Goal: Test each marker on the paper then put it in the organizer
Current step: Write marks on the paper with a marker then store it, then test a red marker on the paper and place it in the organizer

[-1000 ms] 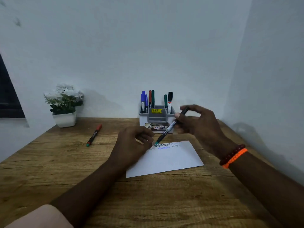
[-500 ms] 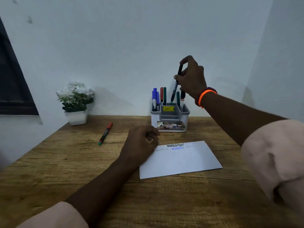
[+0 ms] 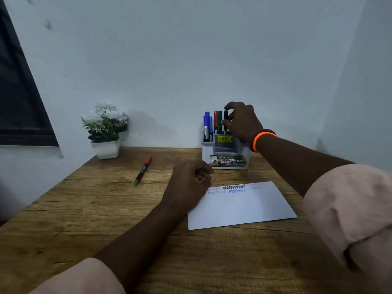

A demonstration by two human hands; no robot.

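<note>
A wooden tabletop [image 3: 89, 225] fills the lower view, meeting a pale wall at the back. On it, right of centre, lies a white sheet of paper [image 3: 244, 209] with short zigzag test scribbles in black, blue and fainter colours along its far edge. The left hand [image 3: 188, 183] rests on the paper's near-left corner, fingers curled in loosely and holding nothing. The right hand [image 3: 241, 122], with orange and dark red bracelets at the wrist, reaches over the grey organizer [image 3: 226, 152], which stands behind the paper near the wall. Its fingers and thumb pinch the top of a black marker [image 3: 226, 117] standing upright in the organizer, just beside a green marker [image 3: 220, 122], a red marker [image 3: 215, 122] and two blue markers [image 3: 206, 126] in the left compartment. A white pot of white flowers [image 3: 105, 128] sits at the back left. Between it and the organizer, a red-capped marker [image 3: 143, 170] with a green end lies on the tabletop, well apart from both hands.
</note>
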